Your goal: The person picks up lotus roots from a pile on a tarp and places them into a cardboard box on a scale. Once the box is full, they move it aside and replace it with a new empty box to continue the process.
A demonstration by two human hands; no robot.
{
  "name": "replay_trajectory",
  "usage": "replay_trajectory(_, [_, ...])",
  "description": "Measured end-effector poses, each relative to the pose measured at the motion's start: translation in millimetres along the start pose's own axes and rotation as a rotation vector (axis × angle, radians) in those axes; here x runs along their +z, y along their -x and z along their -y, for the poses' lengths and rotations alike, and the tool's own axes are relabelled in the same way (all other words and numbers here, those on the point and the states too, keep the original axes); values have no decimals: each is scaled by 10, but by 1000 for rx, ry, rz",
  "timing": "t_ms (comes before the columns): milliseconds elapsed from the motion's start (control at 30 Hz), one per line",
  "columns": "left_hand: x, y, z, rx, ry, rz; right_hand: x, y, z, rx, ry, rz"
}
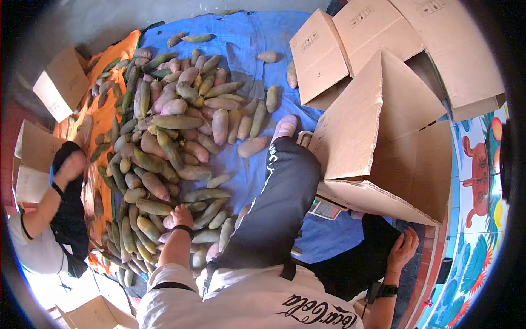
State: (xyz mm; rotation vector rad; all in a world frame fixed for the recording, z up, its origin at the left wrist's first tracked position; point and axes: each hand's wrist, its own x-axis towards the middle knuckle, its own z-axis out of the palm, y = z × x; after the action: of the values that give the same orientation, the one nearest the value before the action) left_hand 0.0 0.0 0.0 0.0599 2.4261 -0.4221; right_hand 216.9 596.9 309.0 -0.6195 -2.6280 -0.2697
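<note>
Left grip (182,217) — partly curled, touching pinkish vegetable (168,222).

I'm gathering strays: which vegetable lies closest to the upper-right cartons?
The pinkish-brown vegetable just left of the cartons; the next stray, to its left, lies visibly farther off, as does the heap.

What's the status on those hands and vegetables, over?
Left hand down at the vegetable pile, grip unclear. Right hand resting by the right knee. Open carton off to the right, not blocking the left hand.
</note>
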Motion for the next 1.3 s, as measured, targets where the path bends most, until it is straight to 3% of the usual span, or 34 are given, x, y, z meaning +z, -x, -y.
replay_trajectory(100, [-183,4,109,13,-74,14,47,11,101,13,-9,-14])
replay_trajectory(200, [119,3,97,24,-22,-118,-13,-18,89,9,-4,-35])
replay_trajectory(300, [-5,41,118,42,-3,-29,2,-41,101,-13,-29,-55])
replay_trajectory(467, [151,-76,262,99,-26,-102,11,-48,127,-27,-47,-96])
replay_trajectory(567, [-515,271,236,56,208,-121,-16,-50,160,-16,-63,-103])
replay_trajectory(600, [18,-168,289,85,245,-147,-21,-47,166,-9,-68,-111])
replay_trajectory(733, [-1130,459,69,99,530,-130,-28,-24,155,18,-88,-146])
replay_trajectory(833, [-1389,357,-26,205,684,-198,-4,14,107,35,-108,-164])
replay_trajectory(967, [-2254,850,-343,286,851,-630,29,62,55,40,-141,-193])
replay_trajectory(1000, [-2487,962,-404,287,848,-639,34,68,48,44,-145,-200])
replay_trajectory(1067, [-2939,1193,-525,491,996,-921,36,80,40,36,-141,-215])
replay_trajectory(1133, [-3382,1521,-659,563,1149,-987,23,87,42,38,-143,-231])
replay_trajectory(1200, [-3709,1829,-836,682,1151,-1238,2,90,49,39,-144,-246])
replay_trajectory(1300, [-4017,2159,-1054,888,1111,-1409,-13,107,48,52,-153,-242])
